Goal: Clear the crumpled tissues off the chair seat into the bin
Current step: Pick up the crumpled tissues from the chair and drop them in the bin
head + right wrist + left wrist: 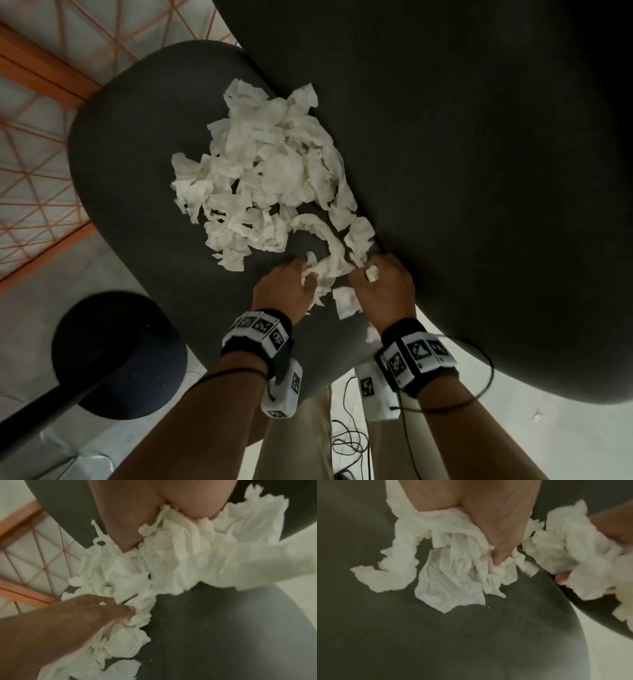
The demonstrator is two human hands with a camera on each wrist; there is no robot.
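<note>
A heap of white crumpled tissues (267, 171) lies on the dark grey chair seat (130, 154). At the heap's near end my left hand (301, 274) curls round a bunch of tissues (453, 563), thumb pressed into them. Close beside it, my right hand (368, 272) grips another wad of tissues (185, 555), a bit of which shows through its fingers. One small loose tissue (346, 301) lies on the seat between my wrists. In the right wrist view my left hand's fingers (120, 609) pinch tissue at the lower left.
The chair's dark backrest (462, 137) rises close on the right of the heap. A dark round object (120, 353) stands on the floor at the lower left, crossed by a black bar. An orange wire frame (41, 137) stands left. Cables (346, 442) lie on the floor.
</note>
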